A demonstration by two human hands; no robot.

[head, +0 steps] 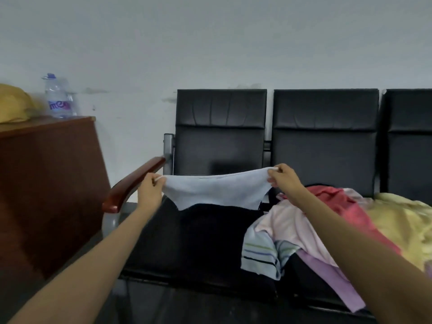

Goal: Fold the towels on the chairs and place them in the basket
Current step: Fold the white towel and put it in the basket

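A light blue towel [216,190] hangs stretched in the air above the leftmost black chair seat [198,235]. My left hand [150,188] pinches its left corner and my right hand [284,177] pinches its right corner. On the middle seat lies a heap of other towels: a pale pink one [287,225], a striped blue one [261,256], a lilac one [327,272], a red one [339,199] and a yellow one [402,220]. No basket is in view.
A row of black padded chairs [325,141] stands against a grey wall, with a wooden armrest [133,183] at the left end. A brown wooden cabinet [46,178] stands at left, with a water bottle [59,99] and a yellow cloth [14,104] on top.
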